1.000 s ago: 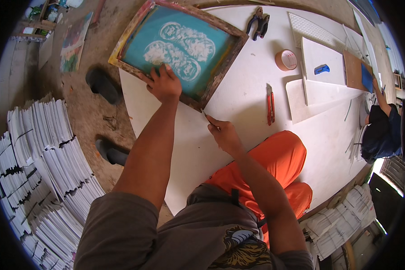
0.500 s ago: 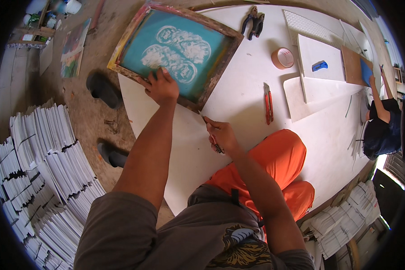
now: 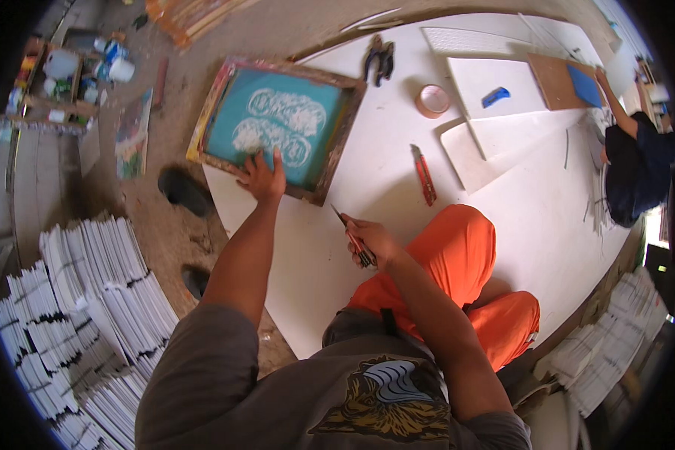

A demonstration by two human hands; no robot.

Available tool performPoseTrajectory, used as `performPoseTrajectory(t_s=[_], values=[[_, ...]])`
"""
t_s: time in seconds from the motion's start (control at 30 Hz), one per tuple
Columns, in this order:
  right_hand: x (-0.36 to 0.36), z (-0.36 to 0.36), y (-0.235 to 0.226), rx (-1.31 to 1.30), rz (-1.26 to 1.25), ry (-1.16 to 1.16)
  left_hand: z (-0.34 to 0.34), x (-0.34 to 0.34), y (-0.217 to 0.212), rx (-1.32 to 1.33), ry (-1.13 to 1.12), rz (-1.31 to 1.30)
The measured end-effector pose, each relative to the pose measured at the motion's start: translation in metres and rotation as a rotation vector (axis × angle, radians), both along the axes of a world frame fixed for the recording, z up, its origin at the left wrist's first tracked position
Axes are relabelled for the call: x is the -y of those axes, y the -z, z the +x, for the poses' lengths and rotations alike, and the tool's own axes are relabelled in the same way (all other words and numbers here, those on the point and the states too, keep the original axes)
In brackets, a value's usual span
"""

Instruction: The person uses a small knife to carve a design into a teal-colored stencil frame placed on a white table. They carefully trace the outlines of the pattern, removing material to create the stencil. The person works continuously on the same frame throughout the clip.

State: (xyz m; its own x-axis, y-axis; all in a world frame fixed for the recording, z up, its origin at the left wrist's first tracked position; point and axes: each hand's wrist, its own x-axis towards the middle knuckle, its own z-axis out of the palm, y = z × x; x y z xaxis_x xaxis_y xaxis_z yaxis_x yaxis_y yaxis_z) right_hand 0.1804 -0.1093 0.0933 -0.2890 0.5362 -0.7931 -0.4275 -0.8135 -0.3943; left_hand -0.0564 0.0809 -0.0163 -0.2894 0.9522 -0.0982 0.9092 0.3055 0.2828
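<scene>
Frame [image 3: 277, 127] feeling stiff, light | left hand [image 3: 262, 178] pressing flat, open, on its rim | right hand [image 3: 371, 240] closing around knife [image 3: 352, 238]

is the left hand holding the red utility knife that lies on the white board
No, the left hand presses on the near edge of the teal screen-printing frame, while the red utility knife lies untouched on the white board.

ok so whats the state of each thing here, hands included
left hand: flat on the frame's near edge
screen frame: lying flat, mesh up
right hand: gripping a cutter
cutter: tilted, tip on the white sheet
red cutter: lying loose
tape roll: lying flat
</scene>
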Motion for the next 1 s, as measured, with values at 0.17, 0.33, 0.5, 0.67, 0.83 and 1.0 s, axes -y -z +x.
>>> performPoseTrajectory(t_s=[0.17,0.33,0.5,0.67,0.83,1.0], values=[[0.024,0.04,-0.019,0.019,0.061,0.07,-0.067,0.031,-0.022,-0.09,0.749,0.024],[0.031,0.052,-0.02,0.078,0.162,0.103,-0.08,0.039,-0.017,-0.246,0.826,0.107],[0.034,0.054,-0.037,0.111,0.203,0.071,-0.021,0.076,-0.011,-0.267,0.643,0.22],[0.041,0.05,-0.024,0.293,0.289,0.017,0.038,0.068,-0.011,-0.226,0.431,0.154],[0.028,0.045,-0.022,0.803,0.438,-0.195,0.025,0.038,-0.008,-0.027,0.274,0.105],[-0.002,0.037,0.024,1.111,0.564,-0.246,0.005,0.029,0.03,-0.157,0.107,0.168]])
